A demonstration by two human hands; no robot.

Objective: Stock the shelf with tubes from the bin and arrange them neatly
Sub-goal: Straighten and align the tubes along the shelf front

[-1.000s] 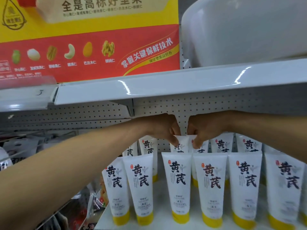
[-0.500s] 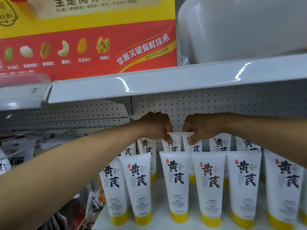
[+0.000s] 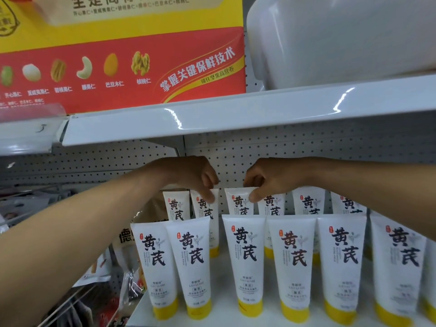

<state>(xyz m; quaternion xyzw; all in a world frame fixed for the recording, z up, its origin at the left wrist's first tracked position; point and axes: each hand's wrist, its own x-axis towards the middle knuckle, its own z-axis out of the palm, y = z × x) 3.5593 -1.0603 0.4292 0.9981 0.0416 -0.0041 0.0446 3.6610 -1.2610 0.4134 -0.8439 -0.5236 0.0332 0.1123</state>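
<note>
A: White plastic with yellow caps. From the head view, two rows of tubes standing cap-down on the shelf (image 3: 221, 277). Full and fairly even along the front row (image 3: 245, 263).

B: And the hands?

A: Both reaching over the front row to the back one, close to the pegboard (image 3: 236, 156). Left hand (image 3: 188, 175) pinching the crimped top of the left back-row tube (image 3: 204, 212) between thumb and fingers. Right hand (image 3: 266, 178) pinching the top corner of the right back-row tube (image 3: 238, 204) the same way. Clamped on one tube each, then, with a narrow gap between the two.

B: Stocking or tidying?

A: Tidying, most likely. No bin in view. Bases hidden behind the front row, so cannot tell whether fully set down.

B: Next move?

A: Probably calls for shifting or turning those two until spaced like their neighbours, upright, labels forward. Needs a light pinch, since soft tops on narrow caps tip easily into the front row. Not much headroom under the upper shelf (image 3: 236, 114) either.

B: Anything else around?

A: Red-and-yellow nut poster (image 3: 118, 67) and a white tub (image 3: 342, 38) above; snack bags (image 3: 127, 239) off to the left.
</note>
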